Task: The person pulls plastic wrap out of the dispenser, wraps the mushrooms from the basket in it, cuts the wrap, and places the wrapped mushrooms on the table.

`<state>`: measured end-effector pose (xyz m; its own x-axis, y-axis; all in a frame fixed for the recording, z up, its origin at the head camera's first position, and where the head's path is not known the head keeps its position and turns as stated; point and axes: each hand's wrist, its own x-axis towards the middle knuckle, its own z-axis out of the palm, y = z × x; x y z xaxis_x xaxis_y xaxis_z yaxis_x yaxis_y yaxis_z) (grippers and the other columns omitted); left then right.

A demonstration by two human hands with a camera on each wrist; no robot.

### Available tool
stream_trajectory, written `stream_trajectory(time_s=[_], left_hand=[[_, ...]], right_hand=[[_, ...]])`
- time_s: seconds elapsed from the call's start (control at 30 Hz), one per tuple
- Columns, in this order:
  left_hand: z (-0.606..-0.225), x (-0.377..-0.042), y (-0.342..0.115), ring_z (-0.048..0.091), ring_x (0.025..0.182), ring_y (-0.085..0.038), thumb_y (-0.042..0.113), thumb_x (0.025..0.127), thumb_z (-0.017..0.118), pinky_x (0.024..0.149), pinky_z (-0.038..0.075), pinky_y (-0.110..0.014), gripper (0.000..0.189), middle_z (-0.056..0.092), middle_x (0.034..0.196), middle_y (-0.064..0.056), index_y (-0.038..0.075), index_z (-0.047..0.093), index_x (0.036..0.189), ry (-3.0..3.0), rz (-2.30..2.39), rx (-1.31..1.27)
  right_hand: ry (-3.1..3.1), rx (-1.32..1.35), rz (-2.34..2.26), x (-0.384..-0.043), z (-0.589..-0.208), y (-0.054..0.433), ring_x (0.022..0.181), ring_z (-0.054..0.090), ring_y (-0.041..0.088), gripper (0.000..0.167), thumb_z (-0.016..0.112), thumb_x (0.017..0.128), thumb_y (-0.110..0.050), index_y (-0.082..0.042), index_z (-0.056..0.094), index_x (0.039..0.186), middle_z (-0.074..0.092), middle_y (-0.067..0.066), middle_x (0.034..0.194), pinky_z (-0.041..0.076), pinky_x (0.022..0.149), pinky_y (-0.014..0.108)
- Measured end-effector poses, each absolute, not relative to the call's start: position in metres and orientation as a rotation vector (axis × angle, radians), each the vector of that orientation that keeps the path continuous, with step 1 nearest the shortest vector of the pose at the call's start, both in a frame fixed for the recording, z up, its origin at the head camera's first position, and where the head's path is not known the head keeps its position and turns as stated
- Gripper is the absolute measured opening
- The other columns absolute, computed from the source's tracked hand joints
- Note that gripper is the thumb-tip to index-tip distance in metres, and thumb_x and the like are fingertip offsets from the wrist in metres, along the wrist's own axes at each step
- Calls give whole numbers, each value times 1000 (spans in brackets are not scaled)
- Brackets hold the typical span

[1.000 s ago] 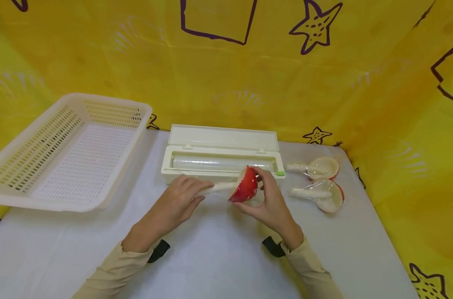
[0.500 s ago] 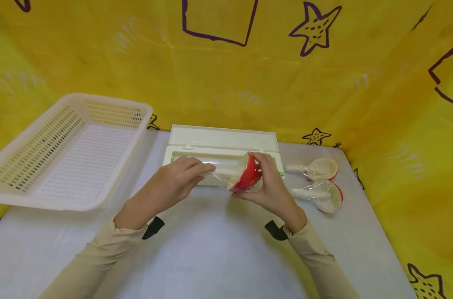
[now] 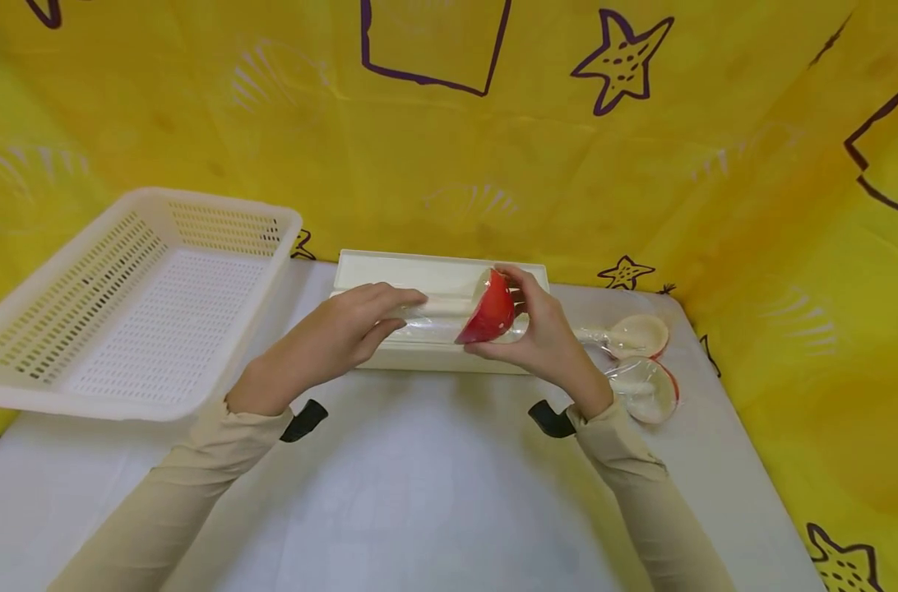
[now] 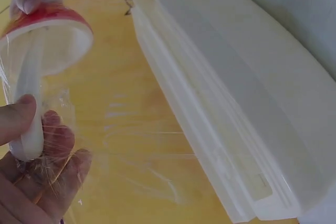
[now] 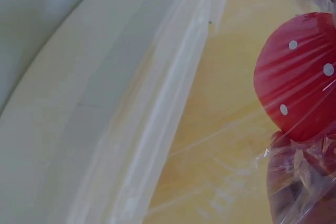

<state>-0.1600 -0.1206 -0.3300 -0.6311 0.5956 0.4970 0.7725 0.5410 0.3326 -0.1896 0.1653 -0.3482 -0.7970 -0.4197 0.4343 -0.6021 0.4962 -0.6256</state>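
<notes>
A mushroom-shaped ladle (image 3: pixel 491 311) with a red, white-dotted bowl and a pale handle is held level above the cling film box (image 3: pixel 442 358). My left hand (image 3: pixel 349 327) pinches the handle's end between thumb and fingers. My right hand (image 3: pixel 543 333) grips the outside of the bowl. Clear cling film (image 4: pixel 157 179) is drawn over the ladle and stretches towards the box in the left wrist view. Creased film covers the bowl and the right fingers (image 5: pixel 294 198) in the right wrist view. Part of the roll is hidden behind the ladle and hands.
Two film-wrapped ladles, one farther back (image 3: pixel 641 335) and one nearer (image 3: pixel 654 393), lie right of the box. A white perforated basket (image 3: pixel 153 409) stands at the left. The box lid (image 3: pixel 412 267) is raised against a yellow patterned backdrop (image 3: pixel 271 148).
Both hands have moved away from the body with the ladle, from in front of the box to above it. The wrapped ladles and the basket have stayed put.
</notes>
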Motion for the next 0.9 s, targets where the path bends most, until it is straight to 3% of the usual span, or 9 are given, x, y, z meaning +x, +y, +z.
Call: stream_trajectory(time_s=[0.17, 0.3, 0.5, 0.73, 0.9], left_hand=[[-325, -162, -119, 63, 116, -26, 6, 94, 65, 100, 51, -43, 38, 67, 125, -9, 5, 59, 131, -2506, -760, -1117], [-322, -163, -119, 63, 113, -25, 6, 94, 65, 98, 52, -41, 36, 67, 123, -9, 6, 59, 130, -2489, -758, -1131], [-318, -164, -118, 64, 109, -24, 5, 94, 65, 97, 53, -40, 36, 68, 121, -9, 6, 59, 130, -2457, -759, -1151], [-316, -162, -120, 64, 105, -23, 4, 93, 66, 94, 53, -39, 36, 68, 115, -8, 6, 60, 129, -2435, -737, -1154], [-312, -161, -120, 64, 107, -23, 3, 93, 66, 95, 53, -38, 37, 68, 117, -7, 6, 60, 129, -2429, -696, -1157]], right_hand=[[-2517, 884, 1186, -195, -341, 165, 100, 63, 23, 90, 94, 62, -16, -3, 45, 137, 64, 13, 123, 57, 84, 39], [-2509, 882, 1167, -196, -336, 165, 99, 63, 23, 87, 94, 63, -17, -2, 47, 135, 66, 13, 120, 56, 84, 34], [-2458, 903, 1175, -198, -332, 165, 96, 64, 25, 85, 95, 62, -14, 0, 49, 132, 68, 14, 116, 56, 81, 38], [-2441, 911, 1175, -198, -327, 164, 95, 62, 21, 84, 95, 61, -14, -2, 50, 131, 68, 13, 114, 51, 78, 23], [-2445, 905, 1169, -197, -321, 164, 96, 60, 20, 84, 94, 62, -14, -2, 50, 132, 68, 12, 115, 52, 79, 30]])
